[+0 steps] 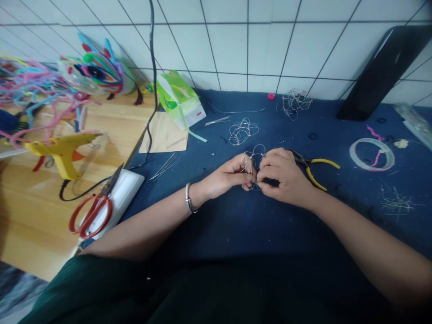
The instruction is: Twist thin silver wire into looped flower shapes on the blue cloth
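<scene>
A dark blue cloth [216,231] covers the work surface, its near edge lost in shadow. The black device [383,74] leaning on the wall is cut off at the right. The right hand [285,173] curls inward, thumb and fingertips pinching the beaded wire piece [252,155]; the left hand [229,174] grips its other side. Yellow-handled pliers [312,167] lie just beyond the right knuckles, tips hidden. Between both hands, fingers cover much of the wire piece, and its joins are too fine to make out.
</scene>
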`<state>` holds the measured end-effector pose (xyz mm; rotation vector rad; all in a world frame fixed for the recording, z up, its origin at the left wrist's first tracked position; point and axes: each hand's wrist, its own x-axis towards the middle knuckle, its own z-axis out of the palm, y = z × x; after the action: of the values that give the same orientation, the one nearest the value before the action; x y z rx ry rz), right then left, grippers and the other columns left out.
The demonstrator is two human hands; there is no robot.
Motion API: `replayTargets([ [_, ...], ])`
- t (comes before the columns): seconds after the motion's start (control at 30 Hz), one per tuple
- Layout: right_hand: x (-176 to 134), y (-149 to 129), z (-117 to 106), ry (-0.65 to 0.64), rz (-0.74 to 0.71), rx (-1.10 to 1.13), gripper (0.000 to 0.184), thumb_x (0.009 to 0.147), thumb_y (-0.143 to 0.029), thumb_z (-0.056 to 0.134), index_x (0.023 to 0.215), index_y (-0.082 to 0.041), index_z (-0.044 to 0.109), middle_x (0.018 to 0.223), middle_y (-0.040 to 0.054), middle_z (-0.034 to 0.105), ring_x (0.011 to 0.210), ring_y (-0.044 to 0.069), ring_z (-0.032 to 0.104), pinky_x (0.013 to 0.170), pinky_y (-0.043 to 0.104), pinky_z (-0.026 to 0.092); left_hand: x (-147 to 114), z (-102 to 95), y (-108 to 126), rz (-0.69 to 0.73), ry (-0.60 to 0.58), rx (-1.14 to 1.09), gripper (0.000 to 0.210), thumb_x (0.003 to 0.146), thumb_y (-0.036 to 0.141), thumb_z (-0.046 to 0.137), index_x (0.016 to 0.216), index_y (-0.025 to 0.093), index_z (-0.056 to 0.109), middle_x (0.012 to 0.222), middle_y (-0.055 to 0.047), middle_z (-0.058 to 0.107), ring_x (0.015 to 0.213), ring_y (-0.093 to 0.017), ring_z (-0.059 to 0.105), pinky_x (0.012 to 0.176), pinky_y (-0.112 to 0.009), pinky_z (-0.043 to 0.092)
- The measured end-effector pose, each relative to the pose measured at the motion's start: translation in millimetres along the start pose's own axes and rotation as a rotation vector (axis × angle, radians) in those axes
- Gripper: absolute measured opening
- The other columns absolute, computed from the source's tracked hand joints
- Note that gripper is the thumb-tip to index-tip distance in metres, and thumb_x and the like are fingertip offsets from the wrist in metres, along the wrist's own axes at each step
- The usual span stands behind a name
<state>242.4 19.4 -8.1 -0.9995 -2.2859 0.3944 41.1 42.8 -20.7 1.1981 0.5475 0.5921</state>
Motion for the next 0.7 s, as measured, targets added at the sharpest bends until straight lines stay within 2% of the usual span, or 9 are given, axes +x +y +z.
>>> replayTargets([
  [0.33,0.2,-5.9,3.2,0.005,0.039,0.061,0.010,0.073,-0.016,0.062,0.068,-0.023,0.064,0.076,-0.0007,0.059,0.091,0.021,0.050,0.084,0.038,0.032,-0.4,-0.4,-0.3,-0.012,-0.017,-0.046,0.013,0.080,0.012,0.055,0.086,0.018,0.046,0.077,0.002,0.052,0.065,-0.008,0.053,0.061,-0.021,0.049],
  [0.5,-1.4,-5.0,2.3,0.003,0.055,0.029,0.008,0.076,-0.016,0.062,0.071,-0.023,0.063,0.078,-0.0012,0.061,0.096,0.021,0.052,0.088,0.039,0.033,-0.4,0.7,1.9,-0.023,0.012,-0.022,0.012,0.082,0.018,0.057,0.087,0.018,0.046,0.078,0.002,0.049,0.064,-0.008,0.050,0.062,-0.022,0.050],
  [0.63,-4.3,-2.7,0.0,0.123,0.004,-0.047,0.003,0.080,-0.023,0.063,0.083,-0.024,0.063,0.092,0.0012,0.065,0.108,0.025,0.051,0.093,0.043,0.034,-0.1,-1.0,1.6,-0.010,0.061,-0.047,0.014,0.085,0.023,0.058,0.091,0.020,0.045,0.074,0.003,0.046,0.059,-0.006,0.046,0.055,-0.019,0.044],
  [0.7,-5.9,-1.1,-2.1,0.178,-0.070,-0.117,0.013,0.079,-0.030,0.066,0.091,-0.024,0.062,0.105,0.0034,0.064,0.115,0.028,0.048,0.094,0.045,0.035,-0.1,-2.2,1.3,0.004,0.100,-0.057,0.017,0.084,0.024,0.060,0.091,0.020,0.045,0.073,0.003,0.046,0.058,-0.006,0.044,0.051,-0.018,0.040],
])
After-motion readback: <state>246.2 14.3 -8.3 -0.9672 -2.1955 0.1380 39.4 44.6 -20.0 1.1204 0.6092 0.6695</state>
